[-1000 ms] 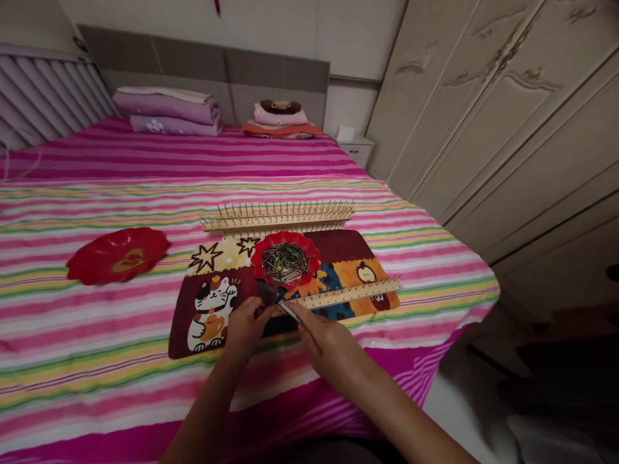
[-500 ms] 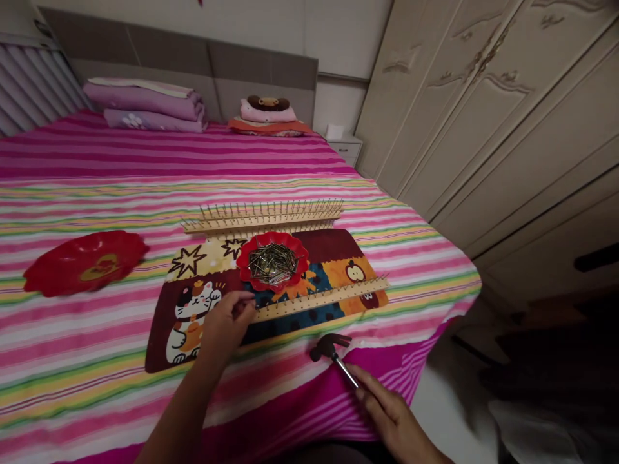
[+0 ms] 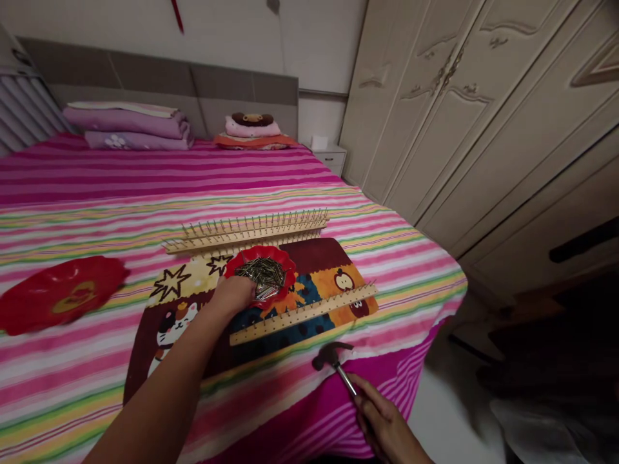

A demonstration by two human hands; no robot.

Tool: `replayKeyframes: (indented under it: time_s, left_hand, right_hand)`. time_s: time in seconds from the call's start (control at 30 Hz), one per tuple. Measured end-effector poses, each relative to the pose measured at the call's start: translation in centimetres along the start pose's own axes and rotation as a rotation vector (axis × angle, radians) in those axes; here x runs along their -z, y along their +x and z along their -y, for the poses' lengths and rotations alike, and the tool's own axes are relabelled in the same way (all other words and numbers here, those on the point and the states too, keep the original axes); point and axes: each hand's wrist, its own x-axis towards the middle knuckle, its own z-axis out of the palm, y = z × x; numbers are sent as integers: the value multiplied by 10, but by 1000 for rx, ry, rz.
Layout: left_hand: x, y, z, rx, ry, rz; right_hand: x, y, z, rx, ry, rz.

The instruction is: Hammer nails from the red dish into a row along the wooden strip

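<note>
My right hand [image 3: 384,415] is wrapped round the handle of a claw hammer [image 3: 333,354], its dark head over the near edge of the bed. My left hand [image 3: 235,294] reaches to the left side of a scalloped red bowl [image 3: 287,283] full of loose nails [image 3: 265,274]; its fingertips are hidden, so what they hold does not show. In front of the bowl lies a wooden strip [image 3: 304,314] with a row of nails standing along it. The strip rests on a patterned mat [image 3: 309,254] with a cat picture.
Behind the bowl lie more wooden strips [image 3: 251,233] bristling with upright nails. A red tray [image 3: 62,293] is at the left on the striped bedspread [image 3: 411,264]. Folded bedding [image 3: 130,122] sits by the headboard, and a wardrobe [image 3: 416,122] stands at the right.
My left hand has moved from the left end of the front strip up to the nail bowl. The right hand still grips the hammer. The view has shifted slightly.
</note>
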Motion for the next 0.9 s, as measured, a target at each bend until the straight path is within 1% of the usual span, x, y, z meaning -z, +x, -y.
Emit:
replayKeyframes:
  time_s: [0.13, 0.23, 0.33, 0.4, 0.43, 0.47, 0.57, 0.6, 0.63, 0.7, 0.8, 0.83, 0.9]
  left_hand:
    - [-1, 4, 2, -37, -1, 23]
    - [1, 4, 3, -57, -40, 16]
    - [4, -4, 8, -64, -113, -27]
    - [6, -16, 15, -57, -174, -77]
    - [7, -23, 19, -51, -261, -99]
    - [7, -31, 23, -39, -395, -108]
    - [5, -61, 32, 54, -968, -74]
    - [3, -71, 33, 96, -1138, -57]
    - [1, -80, 35, 131, -1257, -43]
    - [-5, -96, 37, 170, -1419, -14]
    - [-21, -108, 42, 202, -1537, 27]
    - [-27, -109, 44, 219, -1550, 24]
    - [-40, -109, 46, 259, -1544, -28]
  right_hand:
    - [1, 3, -3, -38, -36, 0]
    - [1, 4, -5, -50, -40, -12]
    - [1, 3, -4, -48, -33, -4]
    - [0, 0, 0, -32, -23, -1]
    - [0, -2, 2, -22, -18, -5]
    - [-1, -3, 3, -16, -13, -9]
    - [-3, -6, 7, -23, -7, -16]
    - [-3, -6, 7, -29, -9, -15]
    - [-4, -7, 7, -29, -10, -15]
    - [-5, -7, 7, -27, -18, -18]
    - [-8, -8, 9, -35, -31, -28]
    - [-9, -8, 10, -36, -35, -30]
    - [-11, -9, 11, -31, -43, -30]
